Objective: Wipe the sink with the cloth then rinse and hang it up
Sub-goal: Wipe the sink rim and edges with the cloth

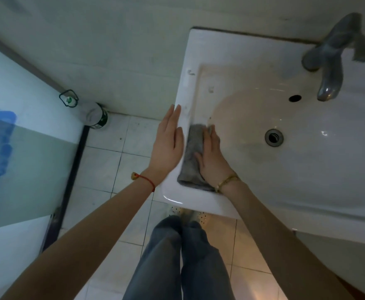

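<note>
Right hand (212,161) is pressed flat, fingers spread, on the folded grey cloth (191,156) along the white sink (199,50)'s left ledge (wiping pressure, I'd guess), while the left hand (167,146) rests open and empty on the rim, probably for balance.

sink (186,87): glossy white ceramic | cloth (191,156): matt grey fabric | tap (330,61): probably dull metal

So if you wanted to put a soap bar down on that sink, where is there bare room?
The flat back corner of the sink, left of the tap, is bare. So is the bowl around the drain. The left rim is crowded: the cloth lies there under the right hand, with the left hand alongside.
</note>
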`<action>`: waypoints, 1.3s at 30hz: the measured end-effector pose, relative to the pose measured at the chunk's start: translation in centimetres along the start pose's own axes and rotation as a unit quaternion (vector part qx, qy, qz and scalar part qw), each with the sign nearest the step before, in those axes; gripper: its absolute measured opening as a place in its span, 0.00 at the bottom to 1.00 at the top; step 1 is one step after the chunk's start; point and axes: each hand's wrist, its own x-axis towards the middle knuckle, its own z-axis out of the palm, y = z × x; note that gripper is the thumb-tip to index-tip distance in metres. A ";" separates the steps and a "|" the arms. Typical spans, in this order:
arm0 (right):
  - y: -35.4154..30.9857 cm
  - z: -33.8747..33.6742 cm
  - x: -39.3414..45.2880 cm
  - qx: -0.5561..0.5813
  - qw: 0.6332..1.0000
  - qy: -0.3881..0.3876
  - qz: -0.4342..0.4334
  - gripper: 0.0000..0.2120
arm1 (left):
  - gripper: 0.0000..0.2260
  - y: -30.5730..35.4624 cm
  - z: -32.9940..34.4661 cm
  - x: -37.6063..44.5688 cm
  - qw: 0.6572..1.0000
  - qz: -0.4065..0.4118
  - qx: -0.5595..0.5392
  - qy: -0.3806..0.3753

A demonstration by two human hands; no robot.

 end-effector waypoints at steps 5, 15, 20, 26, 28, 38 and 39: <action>-0.8 0.1 2.5 0.033 0.999 0.020 0.029 0.33 | 0.22 0.0 -0.1 -0.1 1.000 -0.003 -0.002 -0.003; -0.7 -0.9 4.7 -0.055 0.997 0.050 0.016 0.31 | 0.23 0.0 -0.2 0.0 1.000 -0.012 -0.010 -0.013; -1.1 -1.4 5.6 -0.033 0.997 0.072 -0.006 0.35 | 0.23 -0.1 -0.2 0.0 1.000 -0.013 -0.019 -0.015; 1.0 1.1 0.8 -0.015 1.000 0.009 -0.017 0.29 | 0.22 -0.3 -0.2 0.1 1.000 -0.010 -0.026 -0.008; 0.4 0.2 0.8 0.014 0.998 0.057 -0.013 0.28 | 0.22 -0.3 -0.3 0.1 1.000 -0.012 -0.024 -0.017; -6.1 -6.5 9.1 0.086 0.965 0.233 -0.084 0.28 | 0.18 -3.2 -6.8 12.7 0.984 0.172 0.026 -0.020; -7.0 -6.4 10.9 0.052 0.972 0.217 -0.071 0.28 | 0.18 -3.5 -7.3 15.1 0.979 0.195 0.045 -0.044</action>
